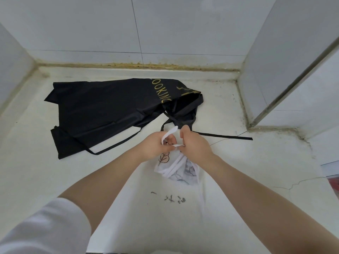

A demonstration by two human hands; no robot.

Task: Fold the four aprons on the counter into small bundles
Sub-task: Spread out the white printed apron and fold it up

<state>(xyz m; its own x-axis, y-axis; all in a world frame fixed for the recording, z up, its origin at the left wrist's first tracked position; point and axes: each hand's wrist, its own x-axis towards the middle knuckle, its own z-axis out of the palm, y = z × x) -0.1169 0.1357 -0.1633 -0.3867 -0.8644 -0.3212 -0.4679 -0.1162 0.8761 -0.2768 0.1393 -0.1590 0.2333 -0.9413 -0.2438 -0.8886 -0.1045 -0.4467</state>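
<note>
While both bare forearms reach forward over the near middle of the desk [238, 162], the left hand [156, 145] and the right hand [194, 143] meet just above a white apron bundle [176, 167] printed with dark leaf outlines. The left hand's fingers are curled around a white strap [169, 133] that loops up over them, and the right hand pinches the same strap's end between thumb and fingertip, just beside the left hand. More turns of white strap cross the bundle below the hands, and the bundle hangs or rests beneath them; whether it touches the desk cannot be told. A white sleeve [45, 228] covers the left upper arm at the near left corner.

Farther back and to the left, a black apron [102, 110] with gold lettering lies spread and rumpled on the desk, well apart from the side walls. Its black ties [225, 137] trail out, one running right past the hands, another slanting toward the near left. White tiled walls [183, 24] close the desk in on the far, left and right sides, with a stained seam along the far edge. Small dark marks sit on the white surface near the person.
</note>
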